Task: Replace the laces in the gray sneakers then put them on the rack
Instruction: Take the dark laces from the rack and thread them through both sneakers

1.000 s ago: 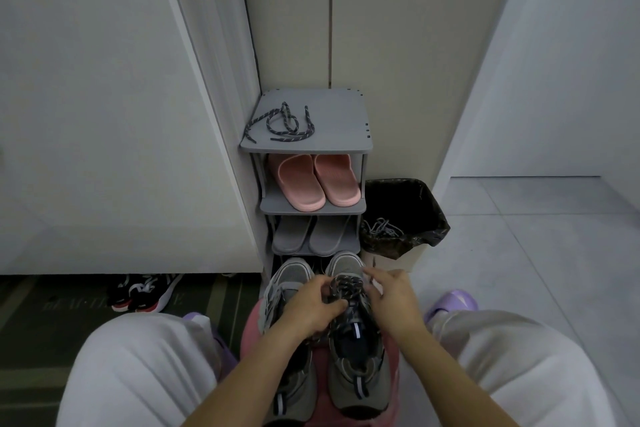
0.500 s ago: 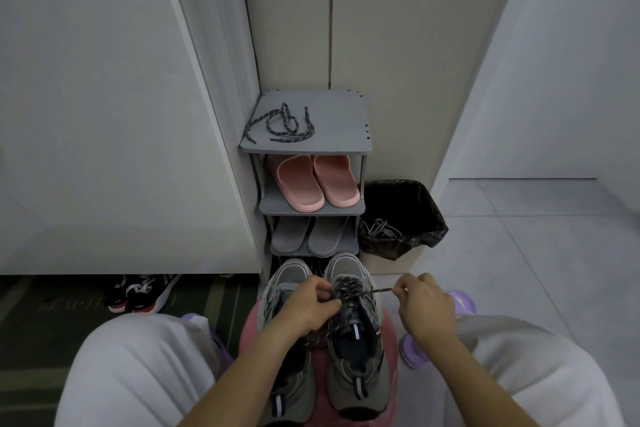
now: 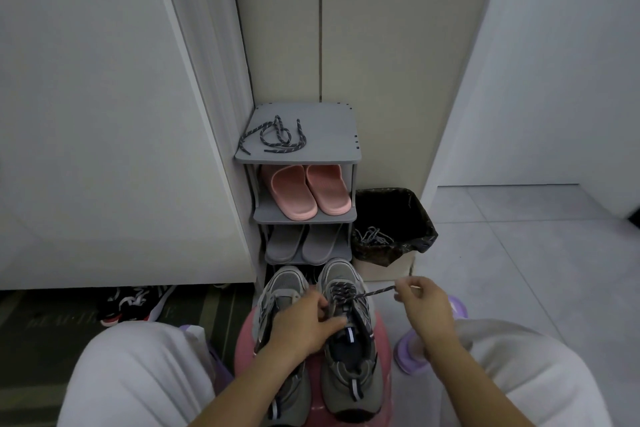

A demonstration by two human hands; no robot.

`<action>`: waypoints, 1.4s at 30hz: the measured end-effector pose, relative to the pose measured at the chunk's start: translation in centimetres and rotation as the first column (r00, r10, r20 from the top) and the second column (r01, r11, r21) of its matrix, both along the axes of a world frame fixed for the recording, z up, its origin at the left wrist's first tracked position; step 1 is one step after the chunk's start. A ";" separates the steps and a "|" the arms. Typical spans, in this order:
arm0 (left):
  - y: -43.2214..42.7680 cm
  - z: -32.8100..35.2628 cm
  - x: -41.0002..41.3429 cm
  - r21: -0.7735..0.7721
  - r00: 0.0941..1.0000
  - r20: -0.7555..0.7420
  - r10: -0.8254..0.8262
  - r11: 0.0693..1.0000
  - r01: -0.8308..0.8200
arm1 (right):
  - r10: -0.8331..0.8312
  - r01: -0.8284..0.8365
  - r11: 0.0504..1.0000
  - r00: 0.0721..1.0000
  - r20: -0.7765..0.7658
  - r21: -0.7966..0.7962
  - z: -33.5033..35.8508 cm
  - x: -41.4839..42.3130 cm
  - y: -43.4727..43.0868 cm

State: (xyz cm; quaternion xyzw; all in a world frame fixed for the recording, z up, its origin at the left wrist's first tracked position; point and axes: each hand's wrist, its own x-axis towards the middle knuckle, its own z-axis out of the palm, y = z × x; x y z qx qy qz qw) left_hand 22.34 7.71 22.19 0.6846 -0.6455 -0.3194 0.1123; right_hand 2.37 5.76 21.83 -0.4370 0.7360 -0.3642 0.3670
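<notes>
Two knees in pale trousers hem in a pink stool (image 3: pixel 385 390), which carries both gray sneakers side by side, toes pointing away. To its right lies a purple slipper (image 3: pixel 412 355), with open tiled floor (image 3: pixel 519 270) beyond it. To its left the space is tighter, with dark shoes (image 3: pixel 131 302) lying under the white panel.

Since half a second ago the right hand (image 3: pixel 424 302) has swung further out to the right, and the lace (image 3: pixel 375 293) now runs taut in a longer line from the eyelets of the laced sneaker (image 3: pixel 346 374). The left hand (image 3: pixel 304 326) has stayed put.

That left hand reaches across the second sneaker (image 3: pixel 282 284), its fingers curled around the laced sneaker's upper at the lacing. Whether they also trap the tongue is hard to see. The right hand pinches the lace end between thumb and forefinger, with the other fingers folded.

Just past the toes stands the rack (image 3: pixel 329 128), its lowest tier hidden by them. It holds gray slippers (image 3: pixel 301 243), pink slippers (image 3: pixel 304 194) above them, and a spare lace (image 3: pixel 273 139) on top. A lined bin (image 3: pixel 415 218) beside the rack holds loose laces (image 3: pixel 374 236).
</notes>
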 end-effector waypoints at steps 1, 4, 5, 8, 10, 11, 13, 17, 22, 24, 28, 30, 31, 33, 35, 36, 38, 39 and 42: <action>0.4 0.2 0.0 -0.019 0.995 0.086 -0.056 0.998 0.057 | -0.054 0.057 0.998 0.991 0.119 -0.017 0.4 0.2 -0.2; 1.1 0.5 0.0 -0.071 0.969 0.216 -0.117 0.988 0.135 | -0.153 0.196 0.981 0.790 0.593 -0.008 1.7 0.8 -0.7; 1.0 0.6 0.1 -0.094 0.977 0.195 -0.091 0.989 0.111 | -0.154 0.212 0.977 0.685 0.713 0.008 2.2 0.9 -0.8; 0.5 1.5 0.6 -0.116 0.996 0.087 -0.009 0.993 0.020 | -0.159 0.211 0.976 0.529 0.834 0.052 3.0 1.2 -1.0; 0.2 2.1 0.9 -0.105 0.996 0.083 -0.028 0.994 0.037 | -0.161 0.194 0.979 0.512 0.844 0.069 3.5 1.3 -1.2; 0.2 2.4 1.0 -0.088 0.995 0.082 -0.053 0.994 0.060 | -0.159 0.185 0.980 0.507 0.847 0.074 3.8 1.4 -1.3; 0.4 2.5 1.2 -0.024 0.986 0.109 -0.129 0.991 0.133 | -0.149 0.170 0.983 0.502 0.852 0.072 4.5 1.5 -1.5; 1.1 2.1 1.0 -0.016 0.905 0.346 -0.246 0.963 0.268 | -0.057 0.129 0.991 0.620 0.782 -0.029 5.2 1.3 -2.0; 0.5 2.5 0.8 -0.171 0.987 0.153 -0.051 0.982 0.077 | 0.216 -0.164 0.967 0.935 0.282 -0.197 4.3 0.4 -2.3; -0.1 2.7 1.2 -0.217 0.984 0.179 0.006 0.976 0.033 | 0.331 -0.318 0.927 0.943 0.031 -0.200 3.9 0.1 -2.3; -0.6 2.3 1.9 -0.217 0.961 0.273 0.029 0.976 0.032 | 0.481 -0.518 0.853 0.825 -0.298 -0.060 3.1 -0.1 -2.2; -0.6 1.6 1.5 -0.266 0.969 0.246 0.010 0.962 0.057 | 0.532 -0.570 0.821 0.765 -0.363 0.003 2.6 0.1 -1.7; -0.5 1.4 1.0 -0.292 0.976 0.217 -0.015 0.953 0.080 | 0.550 -0.591 0.807 0.745 -0.377 0.010 2.1 0.2 -1.5; -0.3 1.0 -0.2 -0.299 0.981 0.179 -0.078 0.945 0.130 | 0.561 -0.606 0.795 0.729 -0.391 0.011 0.9 0.4 -1.0; -0.2 0.6 -1.5 -0.271 0.976 0.180 -0.125 0.947 0.172 | 0.550 -0.593 0.805 0.740 -0.388 0.010 -0.1 0.5 -0.9; -0.3 0.3 -1.9 -0.255 0.974 0.186 -0.133 0.950 0.179 | 0.545 -0.589 0.808 0.739 -0.397 0.012 -0.5 0.5 -0.9; -0.3 -0.2 -2.4 -0.227 0.973 0.194 -0.122 0.960 0.165 | 0.544 -0.603 0.798 0.702 -0.460 0.024 -0.8 0.4 -1.1; -0.3 -0.4 -2.5 -0.220 0.975 0.191 -0.110 0.964 0.152 | 0.549 -0.614 0.788 0.679 -0.488 0.032 -0.8 0.4 -1.2; -0.3 -0.9 -2.7 -0.216 0.985 0.154 -0.075 0.971 0.107 | 0.574 -0.639 0.767 0.651 -0.496 0.049 -0.4 0.4 -1.1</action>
